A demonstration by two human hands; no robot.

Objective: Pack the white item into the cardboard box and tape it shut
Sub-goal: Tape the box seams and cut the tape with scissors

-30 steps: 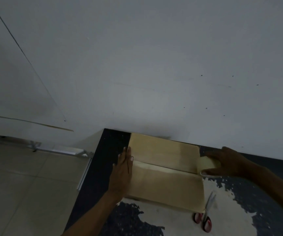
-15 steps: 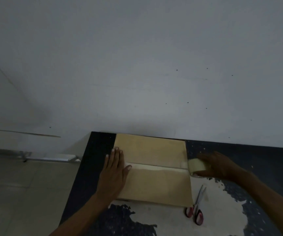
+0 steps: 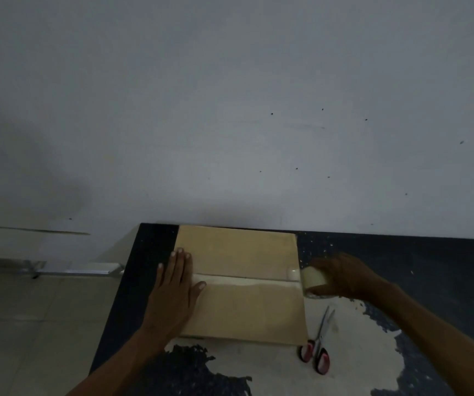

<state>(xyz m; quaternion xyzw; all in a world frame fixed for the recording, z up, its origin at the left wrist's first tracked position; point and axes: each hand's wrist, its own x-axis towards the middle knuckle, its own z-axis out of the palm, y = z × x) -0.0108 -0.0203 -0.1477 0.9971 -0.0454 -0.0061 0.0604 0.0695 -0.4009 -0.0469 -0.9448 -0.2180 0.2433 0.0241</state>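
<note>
While the box lies closed on the dark desk against the wall, the left hand presses flat, fingers spread, on its left edge; the right hand grips a tape roll at the seam's right end. Scissors lie just beside.

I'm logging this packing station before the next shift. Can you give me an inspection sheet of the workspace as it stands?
Surface: dark table, top coating worn away to a pale patch near the front.
Job's things: cardboard box flaps closed; clear tape laid along the centre seam; tape roll at its right edge. White item not visible.
Clutter: red-handled scissors, beside the box's front right corner.
Grippers: left hand flat on the box's left end; right hand fingers around the roll.
Cables: nothing seen.
Surroundings: plain wall, tiled floor left.
</note>
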